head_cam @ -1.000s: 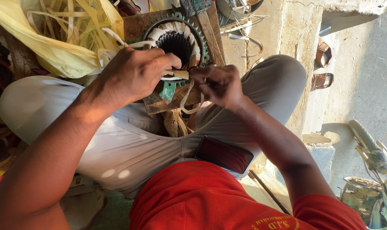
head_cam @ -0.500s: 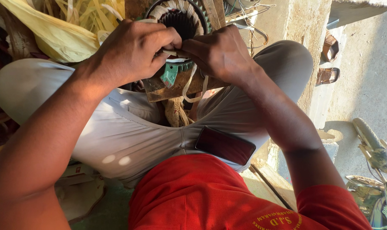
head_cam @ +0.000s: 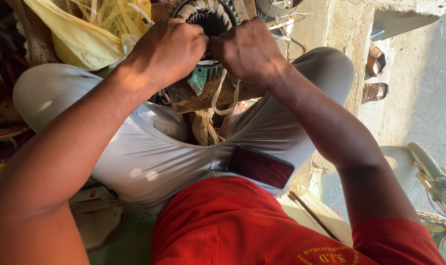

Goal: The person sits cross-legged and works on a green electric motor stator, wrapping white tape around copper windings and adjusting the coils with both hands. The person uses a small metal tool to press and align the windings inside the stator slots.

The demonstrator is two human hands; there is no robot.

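Working at the top centre of the frame, both hands are closing over a round motor stator [head_cam: 209,22] with pale windings around its dark bore. The left hand [head_cam: 166,49] is curling into a near fist, knuckles up, fingers pressing against the stator's left rim; whether it is pinching anything inside the curl cannot be told. The right hand [head_cam: 247,49] is likewise bending tight, its fingertips meeting the left hand's at the stator's lower edge, where a pale tape strip [head_cam: 222,95] is hanging down in a loop.

The stator is sitting on a wooden board [head_cam: 203,98] resting across the person's lap, with a green part [head_cam: 203,78] just under the hands. Room is tight: a yellow bag [head_cam: 76,39] of pale strips is crowding the upper left, and a concrete step [head_cam: 350,29] is rising at the upper right. Open ground is lying only at the far right.

One dark phone [head_cam: 260,167] is lying on the right thigh. Two sandals [head_cam: 375,73] are resting beside the step.
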